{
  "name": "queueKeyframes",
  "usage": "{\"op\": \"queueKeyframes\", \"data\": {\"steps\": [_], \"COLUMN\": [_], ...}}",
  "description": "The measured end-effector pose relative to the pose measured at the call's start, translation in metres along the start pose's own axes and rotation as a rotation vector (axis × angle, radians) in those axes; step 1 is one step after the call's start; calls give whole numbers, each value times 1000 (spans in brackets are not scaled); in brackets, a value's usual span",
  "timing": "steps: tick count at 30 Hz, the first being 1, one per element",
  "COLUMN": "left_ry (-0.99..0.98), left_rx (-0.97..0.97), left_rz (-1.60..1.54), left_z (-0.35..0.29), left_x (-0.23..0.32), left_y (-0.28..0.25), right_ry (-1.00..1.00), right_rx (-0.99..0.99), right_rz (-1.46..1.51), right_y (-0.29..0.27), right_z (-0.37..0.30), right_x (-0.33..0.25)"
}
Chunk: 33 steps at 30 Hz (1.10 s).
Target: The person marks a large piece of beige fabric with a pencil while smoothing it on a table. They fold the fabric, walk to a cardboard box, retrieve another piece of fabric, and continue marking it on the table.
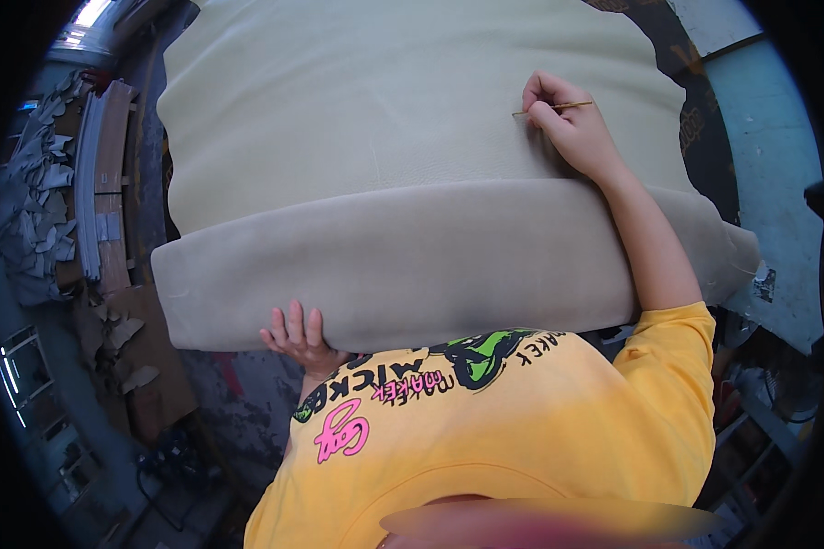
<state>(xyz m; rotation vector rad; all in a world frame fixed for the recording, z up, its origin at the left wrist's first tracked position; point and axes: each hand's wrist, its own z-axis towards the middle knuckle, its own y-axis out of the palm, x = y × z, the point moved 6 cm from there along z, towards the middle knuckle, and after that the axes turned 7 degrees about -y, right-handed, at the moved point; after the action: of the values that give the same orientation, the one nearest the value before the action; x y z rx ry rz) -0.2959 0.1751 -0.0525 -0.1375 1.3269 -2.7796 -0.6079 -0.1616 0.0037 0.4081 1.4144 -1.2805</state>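
Probably the big pale sheet (375, 110), spread in front of the person, is soft, floppy and a bit heavy; lift it by both ends of its fold (412, 261). The right hand (566, 123) pinches a thin stick (577, 104). The left hand (300, 344) touches the fold, thumb hidden, so I cannot tell if it grips.

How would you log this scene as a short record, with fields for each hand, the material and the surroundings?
Left hand: spread, against the near edge of the turned-over part
Right hand: pinching a thin, golden-brown stick; whether its tip touches is unclear
Material: large pale sheet with a wavy outline; near part grey-brown, folded or rolled, cannot tell which
At left: heap of grey scraps
Clothing: yellow printed shirt
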Motion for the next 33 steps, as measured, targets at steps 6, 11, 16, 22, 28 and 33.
{"op": "queueKeyframes", "data": {"steps": [6,11,16,22,28,33], "left_ry": [35,-4,-50,-70,17,-6], "left_rx": [12,-41,-158,-94,-31,-27], "left_rz": [1,-23,-28,-71,-4,-10], "left_z": [-1,0,3,6,5,4], "left_x": [-3,0,2,5,3,4], "left_y": [2,-2,-7,-4,-2,-2], "right_ry": [45,51,103,106,238,-73], "right_rx": [48,11,433,493,-172,326], "right_rz": [15,118,455,518,730,286], "right_y": [0,-3,-57,-71,44,10], "right_z": [-1,-2,4,5,52,103], "right_x": [-4,2,29,22,4,12]}}
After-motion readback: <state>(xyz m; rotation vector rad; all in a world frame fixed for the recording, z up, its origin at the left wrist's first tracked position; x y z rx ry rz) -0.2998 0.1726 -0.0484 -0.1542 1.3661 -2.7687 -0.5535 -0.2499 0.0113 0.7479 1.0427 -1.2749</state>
